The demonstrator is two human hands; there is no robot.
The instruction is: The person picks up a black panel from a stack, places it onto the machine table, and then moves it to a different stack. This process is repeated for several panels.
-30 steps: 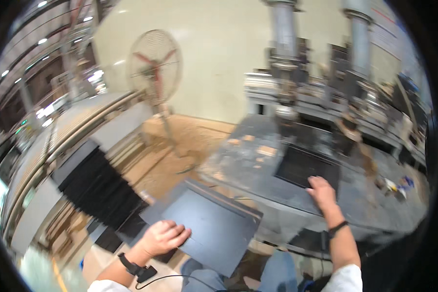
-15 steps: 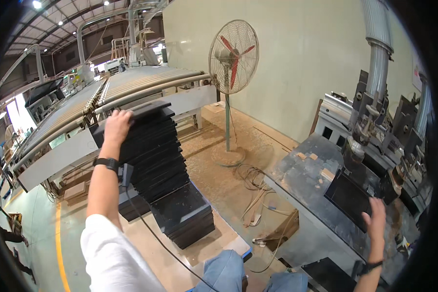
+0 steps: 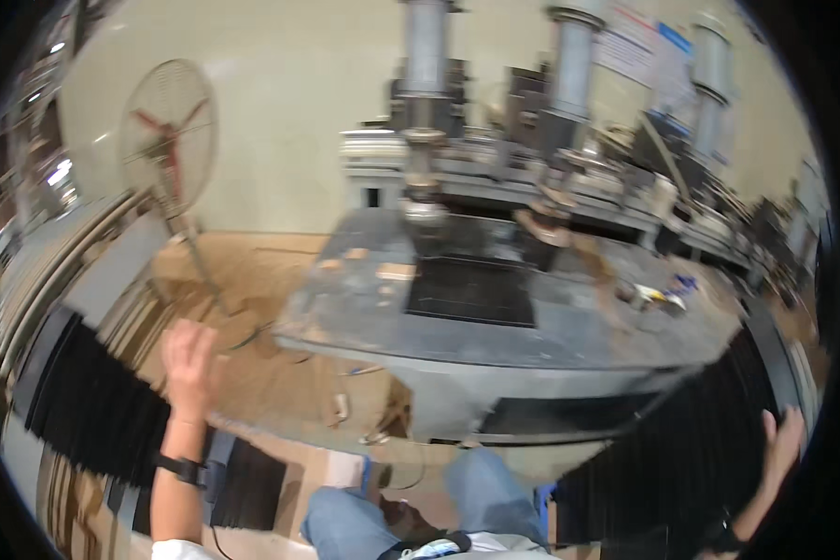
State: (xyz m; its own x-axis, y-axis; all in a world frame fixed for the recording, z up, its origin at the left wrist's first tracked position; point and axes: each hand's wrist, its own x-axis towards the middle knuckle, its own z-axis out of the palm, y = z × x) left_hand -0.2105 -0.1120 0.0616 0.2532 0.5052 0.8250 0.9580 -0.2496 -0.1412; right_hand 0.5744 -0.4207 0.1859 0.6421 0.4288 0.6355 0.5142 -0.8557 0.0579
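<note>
My left hand [image 3: 189, 366] is raised beside the left stack of black panels [image 3: 93, 397], with fingers stretched out, somewhat blurred and holding nothing. At the far right, my right hand [image 3: 782, 446] is beside another tall stack of black panels [image 3: 681, 453]. Its thumb stands apart from the fingers; whether it touches the stack I cannot tell. One flat black panel [image 3: 471, 291] lies on the grey machine table [image 3: 345, 322] ahead, below the machine heads [image 3: 425, 210], with neither hand on it.
A fan with red blades [image 3: 170, 135] stands by the wall at the left. Behind it, a roller conveyor [image 3: 51, 247] runs along the left. Small wood pieces [image 3: 397, 272] and a yellow-and-white item [image 3: 661, 296] lie on the table. Several hoses and ducts [image 3: 574, 65] rise above the machine.
The view has swung right, bringing the machine table to the middle and the right stack into sight. My left hand has come off the left stack. My right hand has moved from the table panel toward the right stack.
</note>
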